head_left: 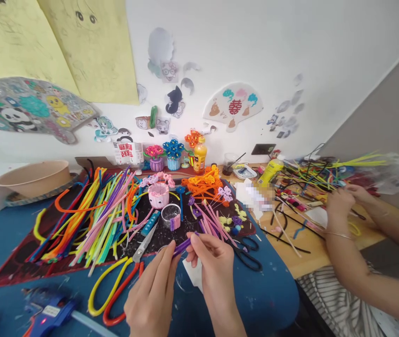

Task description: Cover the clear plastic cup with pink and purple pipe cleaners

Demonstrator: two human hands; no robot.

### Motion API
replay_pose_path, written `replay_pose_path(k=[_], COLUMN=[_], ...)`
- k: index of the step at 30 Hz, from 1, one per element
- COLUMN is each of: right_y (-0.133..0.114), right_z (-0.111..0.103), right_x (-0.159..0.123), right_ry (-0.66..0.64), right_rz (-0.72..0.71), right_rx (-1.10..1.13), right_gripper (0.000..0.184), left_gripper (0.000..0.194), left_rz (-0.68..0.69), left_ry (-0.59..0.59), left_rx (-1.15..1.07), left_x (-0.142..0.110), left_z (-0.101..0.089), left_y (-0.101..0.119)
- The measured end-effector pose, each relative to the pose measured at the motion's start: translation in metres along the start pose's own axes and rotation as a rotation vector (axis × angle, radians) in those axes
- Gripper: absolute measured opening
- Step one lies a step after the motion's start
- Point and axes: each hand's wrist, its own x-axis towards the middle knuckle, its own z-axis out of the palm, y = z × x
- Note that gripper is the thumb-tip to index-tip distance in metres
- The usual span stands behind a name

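Looking at the head view, lower middle of the frame: both hands are pinched shut on one purple pipe cleaner. Left hand grips the lower-left end w/ thumb + fingertips, right hand pinches the upper-right end, so the stem is stretched between them just above the blue surface. Its long axis runs diagonal, low on the left and rising to the right, upper tip poking out by the right fingertips. Holding it at both ends like that prob keeps the short bit taut and steady enough to bend, imo.

Stuff is laid out within reach. Big fan of coloured pipe cleaners sits left of centre on a dark mat, scissors lie just left of the hands, a pink wrapped cup and a tape roll sit above them. Blue glue gun is bottom left, well apart. Right side of the frame, another person's hands work over a tangle of stems; can't tell what they hold.
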Motion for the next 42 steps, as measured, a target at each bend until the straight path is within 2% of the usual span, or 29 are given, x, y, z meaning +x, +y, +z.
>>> replay_pose_path(k=[3, 8, 17, 25, 36, 39, 42], right_y=[0.000, -0.001, -0.013, -0.012, -0.010, -0.010, -0.011], right_z=[-0.002, -0.005, -0.004, -0.002, 0.001, 0.001, 0.000], right_x=[0.000, 0.002, 0.002, -0.001, -0.004, -0.002, 0.001], right_ry=[0.024, 0.031, 0.093, 0.135, 0.169, 0.178, 0.200], right_rz=[-0.025, -0.058, -0.131, -0.144, -0.139, -0.105, -0.045], right_rx=[0.011, 0.010, 0.007, 0.043, 0.090, 0.127, 0.178], right_gripper=[0.030, 0.026, 0.028, 0.025, 0.026, 0.027, 0.030], left_gripper=[0.045, 0.046, 0.033, 0.026, 0.016, 0.015, 0.019], left_rz=[-0.015, 0.056, 0.061, 0.093, 0.080, -0.005, -0.298], left_ry=[0.013, 0.009, 0.007, 0.034, 0.012, 0.007, -0.077], left_rx=[-0.014, -0.059, 0.011, 0.007, 0.025, -0.013, -0.203], left_x=[0.004, 0.009, 0.009, 0.012, 0.017, 0.020, 0.027], left_z=[-0.001, -0.002, 0.000, 0.003, 0.000, -0.002, -0.003], left_y=[0.003, 0.006, 0.003, 0.002, 0.004, 0.007, 0.010])
